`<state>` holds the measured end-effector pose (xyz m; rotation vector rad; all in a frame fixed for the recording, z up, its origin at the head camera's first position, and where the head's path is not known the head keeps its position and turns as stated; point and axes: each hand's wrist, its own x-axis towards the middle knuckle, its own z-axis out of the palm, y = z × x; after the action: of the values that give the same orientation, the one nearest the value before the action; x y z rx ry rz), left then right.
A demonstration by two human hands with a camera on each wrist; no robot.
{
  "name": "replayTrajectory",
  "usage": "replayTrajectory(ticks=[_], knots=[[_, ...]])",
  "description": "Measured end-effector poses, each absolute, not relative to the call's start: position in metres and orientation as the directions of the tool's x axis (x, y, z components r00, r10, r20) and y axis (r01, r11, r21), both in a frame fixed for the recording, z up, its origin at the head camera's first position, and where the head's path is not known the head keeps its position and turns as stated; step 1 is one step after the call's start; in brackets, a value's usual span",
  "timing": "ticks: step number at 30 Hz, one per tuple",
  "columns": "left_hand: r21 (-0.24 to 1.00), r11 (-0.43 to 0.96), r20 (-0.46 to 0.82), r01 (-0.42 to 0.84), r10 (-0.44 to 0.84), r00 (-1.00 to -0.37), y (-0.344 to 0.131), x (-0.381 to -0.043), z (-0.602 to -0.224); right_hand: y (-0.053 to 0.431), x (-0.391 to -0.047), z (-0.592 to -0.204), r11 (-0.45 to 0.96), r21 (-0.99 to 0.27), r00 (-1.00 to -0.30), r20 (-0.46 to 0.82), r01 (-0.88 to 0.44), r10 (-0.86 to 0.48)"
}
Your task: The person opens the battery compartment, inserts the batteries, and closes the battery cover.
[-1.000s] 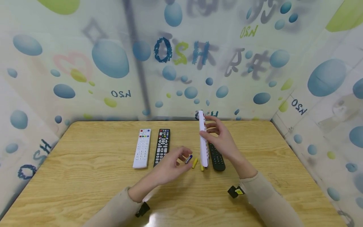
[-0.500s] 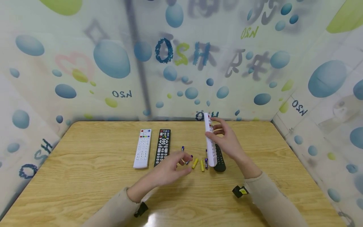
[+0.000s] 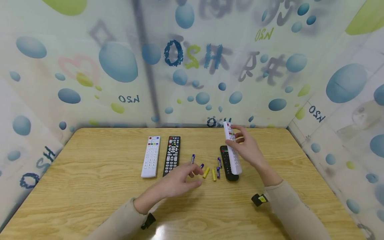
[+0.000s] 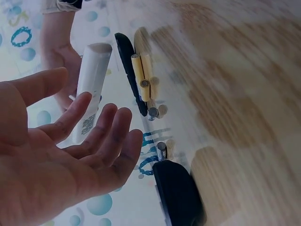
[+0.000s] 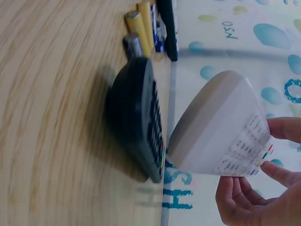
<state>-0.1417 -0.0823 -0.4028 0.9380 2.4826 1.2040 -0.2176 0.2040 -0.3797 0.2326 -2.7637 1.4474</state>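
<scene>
My right hand point(image 3: 249, 151) grips a white remote control point(image 3: 232, 148) by its edges, with the thumb on one side and fingers on the other. It is raised and tilted above a black remote control point(image 3: 226, 163) lying on the table; the right wrist view shows a gap between the white remote point(image 5: 216, 127) and the black one point(image 5: 129, 110). My left hand point(image 3: 175, 181) hovers with fingers relaxed and nothing in them, as the left wrist view of the hand point(image 4: 61, 160) confirms. Near its fingertips lie two yellow batteries point(image 3: 214, 174) and several blue ones point(image 3: 218, 173).
To the left, a second white remote point(image 3: 150, 156) lies beside another black remote point(image 3: 172, 153), whose lower end is partly behind my left hand. The wooden table point(image 3: 99, 186) meets a patterned wall covering point(image 3: 120, 110) at its back edge.
My right hand has carried the white remote to the right and turned its buttons more upward, uncovering batteries and part of the black remote. My left hand has barely moved; its fingers have come away from a blue battery.
</scene>
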Motion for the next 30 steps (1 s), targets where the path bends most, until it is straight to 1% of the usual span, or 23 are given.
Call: replayTrajectory(ticks=[7, 18, 23, 30], knots=[[0.761, 0.488, 0.02, 0.428, 0.641, -0.767, -0.083, -0.142, -0.405, 0.214, -0.224, -0.386, 0.635, -0.754, -0.986, 0.109, -0.164, -0.126], [0.748, 0.497, 0.007, 0.44, 0.656, -0.755, -0.083, -0.143, -0.405, 0.222, -0.231, -0.392, 0.776, -0.603, -0.983, 0.128, -0.184, -0.134], [0.741, 0.501, 0.004, 0.447, 0.663, -0.749, -0.083, -0.142, -0.404, 0.228, -0.235, -0.396, 0.828, -0.533, -0.985, 0.09, -0.173, -0.148], [0.74, 0.495, 0.007, 0.455, 0.671, -0.741, -0.084, -0.141, -0.402, 0.235, -0.24, -0.404, 0.869, -0.482, -0.992, 0.003, -0.11, -0.124]])
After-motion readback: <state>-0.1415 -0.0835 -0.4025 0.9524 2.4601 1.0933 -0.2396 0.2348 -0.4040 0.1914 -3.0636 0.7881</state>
